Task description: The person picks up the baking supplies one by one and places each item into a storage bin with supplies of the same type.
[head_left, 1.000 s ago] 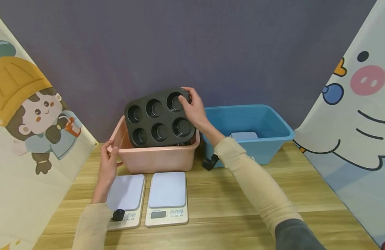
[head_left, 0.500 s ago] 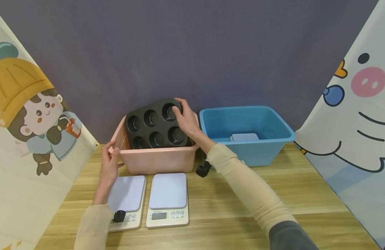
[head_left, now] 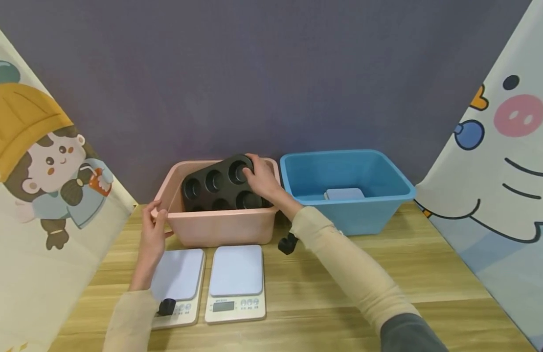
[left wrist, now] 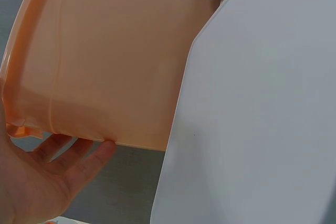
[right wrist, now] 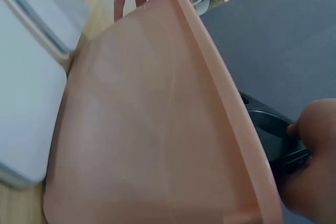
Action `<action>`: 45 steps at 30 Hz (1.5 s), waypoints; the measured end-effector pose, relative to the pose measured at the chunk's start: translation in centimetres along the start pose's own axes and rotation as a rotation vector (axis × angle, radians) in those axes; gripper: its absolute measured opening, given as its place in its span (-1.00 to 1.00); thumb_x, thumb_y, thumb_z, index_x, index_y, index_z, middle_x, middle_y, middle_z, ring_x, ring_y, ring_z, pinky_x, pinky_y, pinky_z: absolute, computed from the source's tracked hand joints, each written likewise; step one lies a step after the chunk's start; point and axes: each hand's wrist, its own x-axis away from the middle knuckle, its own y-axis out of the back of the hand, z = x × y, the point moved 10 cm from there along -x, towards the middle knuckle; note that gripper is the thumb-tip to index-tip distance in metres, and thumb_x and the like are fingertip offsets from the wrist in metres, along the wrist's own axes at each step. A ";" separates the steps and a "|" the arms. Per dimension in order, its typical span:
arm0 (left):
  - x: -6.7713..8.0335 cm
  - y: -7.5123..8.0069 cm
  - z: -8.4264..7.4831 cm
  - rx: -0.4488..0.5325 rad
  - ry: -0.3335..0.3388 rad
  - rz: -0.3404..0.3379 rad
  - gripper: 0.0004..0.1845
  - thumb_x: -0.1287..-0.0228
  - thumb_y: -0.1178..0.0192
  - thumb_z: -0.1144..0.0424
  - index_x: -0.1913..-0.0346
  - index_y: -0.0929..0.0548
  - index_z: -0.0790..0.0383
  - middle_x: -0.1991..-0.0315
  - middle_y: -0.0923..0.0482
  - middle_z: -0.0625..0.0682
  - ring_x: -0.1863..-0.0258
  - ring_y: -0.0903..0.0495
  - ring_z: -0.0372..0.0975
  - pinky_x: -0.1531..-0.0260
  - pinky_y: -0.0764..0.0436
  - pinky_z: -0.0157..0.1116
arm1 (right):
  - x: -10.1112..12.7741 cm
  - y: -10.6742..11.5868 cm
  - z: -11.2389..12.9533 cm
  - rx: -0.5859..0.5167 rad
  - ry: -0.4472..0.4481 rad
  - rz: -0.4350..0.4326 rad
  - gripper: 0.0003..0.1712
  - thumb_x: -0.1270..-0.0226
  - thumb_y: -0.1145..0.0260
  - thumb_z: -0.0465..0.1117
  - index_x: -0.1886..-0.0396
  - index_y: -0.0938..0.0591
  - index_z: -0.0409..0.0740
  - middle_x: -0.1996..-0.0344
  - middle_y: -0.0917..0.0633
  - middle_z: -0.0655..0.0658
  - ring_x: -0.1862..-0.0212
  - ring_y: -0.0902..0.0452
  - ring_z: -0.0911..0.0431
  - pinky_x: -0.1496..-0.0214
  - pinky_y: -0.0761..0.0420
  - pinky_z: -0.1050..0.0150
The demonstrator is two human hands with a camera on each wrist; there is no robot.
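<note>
A black muffin tin [head_left: 226,189] sits tilted in the pink plastic bin [head_left: 223,230], its right end higher and its lower edge hidden behind the front wall. My right hand [head_left: 263,178] grips the tin at its upper right corner, thumb at the edge of a cup. In the right wrist view that hand [right wrist: 315,161] shows only partly beyond the bin's rim. My left hand [head_left: 152,239] holds the bin's front left corner, thumb at the rim and fingers against the wall, as the left wrist view shows the fingers [left wrist: 84,163] too.
Two white kitchen scales [head_left: 236,271] lie side by side before the pink bin; the left scale [head_left: 179,274] is partly behind my left arm. A blue bin [head_left: 350,215] stands to the right with a white flat-topped object [head_left: 344,193] inside. A grey wall closes the back.
My right hand has lowered the muffin tin deeper into the pink bin, so more of its lower row is hidden. My left hand stays at the bin's corner.
</note>
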 end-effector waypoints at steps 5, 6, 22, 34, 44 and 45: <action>0.1 0.3 -0.4 -0.006 -0.001 -0.002 -0.47 -0.60 0.14 0.05 -0.49 -0.10 0.12 -0.47 -0.12 0.22 -0.29 -0.32 0.02 0.34 -0.57 -0.51 | 0.3 1.0 0.0 0.154 0.004 0.019 -0.37 -0.54 -0.11 -0.14 -0.51 -0.25 -0.20 -0.33 -0.32 -0.32 -0.37 -0.26 -0.13 -0.36 -0.41 -0.02; 0.2 0.3 -0.4 -0.007 0.001 0.002 -0.46 -0.60 0.14 0.05 -0.49 -0.10 0.12 -0.47 -0.12 0.23 -0.29 -0.32 0.03 0.34 -0.57 -0.51 | 0.3 1.2 0.0 0.175 0.002 0.022 -0.37 -0.53 -0.12 -0.14 -0.50 -0.26 -0.21 -0.34 -0.32 -0.32 -0.38 -0.25 -0.13 -0.37 -0.40 -0.02; 0.2 0.0 -0.4 0.002 0.010 0.011 -0.46 -0.61 0.17 0.03 -0.49 -0.09 0.13 -0.50 -0.08 0.22 -0.29 -0.31 0.02 0.32 -0.59 -0.46 | 1.9 5.5 -0.5 0.152 0.053 -0.049 -0.61 -0.50 -0.14 -0.21 -0.24 -0.56 -0.21 0.02 -0.57 -0.18 -0.02 -0.48 -0.02 -0.13 -0.53 0.09; 0.4 0.2 -0.4 0.008 0.016 0.011 -0.47 -0.61 0.16 0.06 -0.50 -0.09 0.11 -0.51 -0.08 0.18 -0.31 -0.30 0.00 0.32 -0.60 -0.44 | 3.9 9.3 -2.9 0.100 0.019 -0.072 -0.58 -0.53 -0.12 -0.12 -0.30 -0.52 -0.12 -0.03 -0.57 -0.15 -0.07 -0.49 -0.01 -0.08 -0.55 0.03; 0.5 0.2 -0.5 -0.004 0.019 0.015 -0.46 -0.61 0.17 0.04 -0.51 -0.07 0.11 -0.51 -0.06 0.20 -0.32 -0.30 0.00 0.33 -0.58 -0.46 | 5.6 11.3 -4.0 0.064 0.010 -0.079 -0.57 -0.54 -0.13 -0.09 -0.30 -0.51 -0.09 -0.07 -0.57 -0.15 -0.07 -0.49 -0.01 -0.07 -0.54 0.01; 0.4 0.2 -0.5 -0.004 0.019 0.018 -0.46 -0.61 0.18 0.03 -0.51 -0.07 0.11 -0.52 -0.05 0.20 -0.33 -0.29 0.02 0.33 -0.57 -0.47 | 5.7 11.4 -4.2 0.060 0.011 -0.082 -0.57 -0.53 -0.14 -0.10 -0.30 -0.52 -0.10 -0.07 -0.58 -0.15 -0.06 -0.49 -0.01 -0.07 -0.54 0.01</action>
